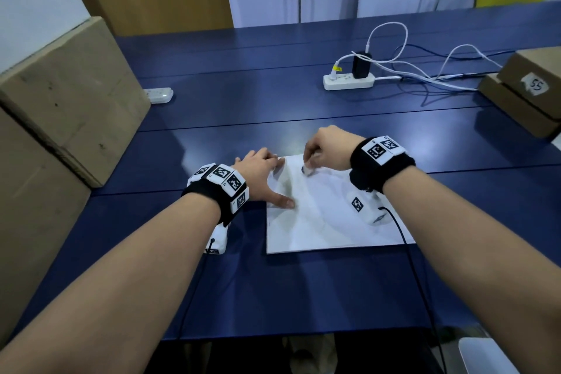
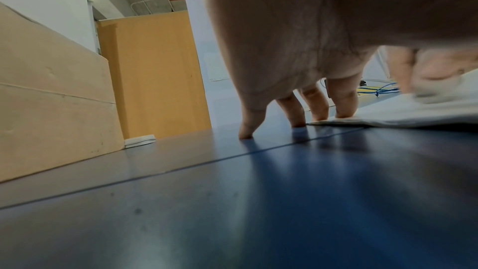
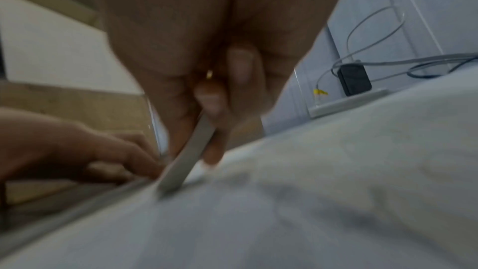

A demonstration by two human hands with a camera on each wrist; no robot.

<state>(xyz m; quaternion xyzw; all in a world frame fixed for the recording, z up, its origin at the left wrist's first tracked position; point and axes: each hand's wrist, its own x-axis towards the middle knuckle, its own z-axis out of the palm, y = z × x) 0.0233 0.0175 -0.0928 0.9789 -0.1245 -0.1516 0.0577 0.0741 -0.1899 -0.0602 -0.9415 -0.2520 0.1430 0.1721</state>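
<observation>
A white sheet of paper (image 1: 334,222) lies on the blue table (image 1: 273,297) in front of me. My left hand (image 1: 273,179) presses spread, straight fingers on the sheet's far left corner and left edge, with the outer fingertips (image 2: 245,132) on the table. My right hand (image 1: 312,161) pinches a small white eraser (image 1: 307,171) and holds its lower end against the paper near the far edge. In the right wrist view the eraser (image 3: 186,159) is a flat white slab tilted between thumb and fingers, touching the paper (image 3: 310,191). That view is blurred.
Large cardboard boxes (image 1: 69,94) stand along the left. A white power strip (image 1: 347,81) with a black charger (image 1: 361,65) and loose cables lies beyond the paper. Two stacked small boxes (image 1: 528,91) sit at the right, a small white device (image 1: 159,95) at the left.
</observation>
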